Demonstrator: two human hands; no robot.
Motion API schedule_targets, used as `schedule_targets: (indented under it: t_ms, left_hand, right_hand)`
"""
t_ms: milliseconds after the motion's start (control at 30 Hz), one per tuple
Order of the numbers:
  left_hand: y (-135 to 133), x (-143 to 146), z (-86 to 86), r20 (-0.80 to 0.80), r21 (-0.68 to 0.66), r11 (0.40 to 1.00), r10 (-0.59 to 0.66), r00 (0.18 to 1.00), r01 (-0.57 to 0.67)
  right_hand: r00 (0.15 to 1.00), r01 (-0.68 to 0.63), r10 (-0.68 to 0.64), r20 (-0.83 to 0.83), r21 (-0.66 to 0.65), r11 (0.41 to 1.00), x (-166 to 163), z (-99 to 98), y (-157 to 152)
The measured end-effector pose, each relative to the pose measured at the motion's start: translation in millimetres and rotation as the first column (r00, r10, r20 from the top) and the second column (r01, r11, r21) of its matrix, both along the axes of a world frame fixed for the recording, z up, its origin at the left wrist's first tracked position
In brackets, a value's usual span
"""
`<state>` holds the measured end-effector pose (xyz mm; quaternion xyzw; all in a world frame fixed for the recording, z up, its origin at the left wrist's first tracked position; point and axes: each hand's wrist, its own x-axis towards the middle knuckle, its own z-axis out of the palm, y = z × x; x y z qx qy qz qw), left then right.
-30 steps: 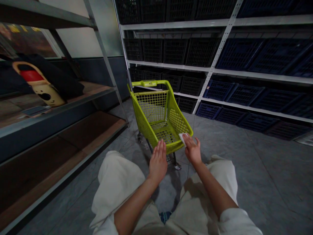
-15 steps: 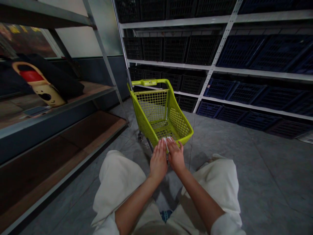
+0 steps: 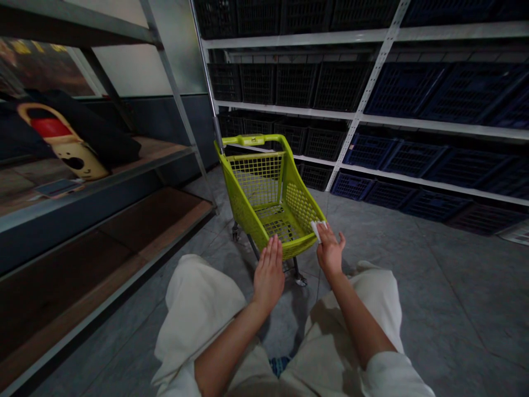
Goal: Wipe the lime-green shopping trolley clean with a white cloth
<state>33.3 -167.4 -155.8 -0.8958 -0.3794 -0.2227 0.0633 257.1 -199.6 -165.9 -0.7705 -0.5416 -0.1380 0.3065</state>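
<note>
In the head view, the lime-green shopping cart stands on the grey tiled floor just ahead of your knees, its low end towards you and its green handle at the far end. Your right hand is at the right corner of the near rim, its fingers closed on a white cloth laid against the green plastic; the outermost finger sticks out to the right, and you hide the thumb. Your left hand lies flat at the left part of the same rim, fingers straight and side by side, the grip loose and uncurled; I cannot tell how firmly the fingertips press. A metal pole rises at the cart's far left corner. Your pale trousers flank both forearms, left and right. To your left, a metal rack carries a bottle with a red top and a looped handle; a flat dark device lies just nearer. At the far side, white shelving bears black crates on the left and blue crates on the right
</note>
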Motion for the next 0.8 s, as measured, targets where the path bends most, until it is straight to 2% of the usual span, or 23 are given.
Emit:
schedule_targets:
  t_ms: [67,167,267,333,433,567,633,700,800]
  left_hand:
    - [0,1,-1.0,0.016,-0.003,1.0,0.006,1.0,-0.006]
    - [1,2,-2.4,0.018,0.009,1.0,0.014,1.0,-0.014]
    - [3,0,-2.4,0.016,0.015,1.0,0.023,1.0,-0.023]
    - [4,-1,-1.5,0.01,0.011,1.0,0.023,1.0,-0.024]
    - [5,-2,-0.5,-0.001,0.003,1.0,0.014,1.0,-0.014]
    - [4,-2,-1.1,0.006,0.006,1.0,0.005,1.0,-0.005]
    - [3,0,-1.7,0.014,0.006,1.0,-0.003,1.0,0.003]
    - [2,2,-2.0,0.028,0.001,1.0,-0.006,1.0,0.006]
    - [0,6,-2.3,0.049,-0.008,1.0,0.002,0.999,-0.002]
  right_hand:
    - [1.0,-0.008,0.008,-0.001,0.012,1.0,-32,1.3,3]
    - [0.984,-0.176,0.176,0.026,0.003,0.984,-84,3.7,7]
    - [0.965,-0.262,0.262,0.022,-0.017,0.965,-110,8.0,7]
    - [0.95,-0.308,0.31,0.044,-0.053,0.95,-106,10.9,5]
    - [0.931,-0.335,0.347,0.115,-0.114,0.935,-71,11.0,0]
    - [0.973,-0.148,0.159,0.167,-0.075,0.986,-6,3.9,-7]
    - [0.983,-0.071,0.079,0.164,-0.052,0.996,14,1.2,-7]
    - [0.99,-0.007,0.011,0.138,-0.035,0.999,15,0.2,-5]
    - [0.995,0.045,-0.042,0.093,-0.022,0.999,-21,0.4,0]
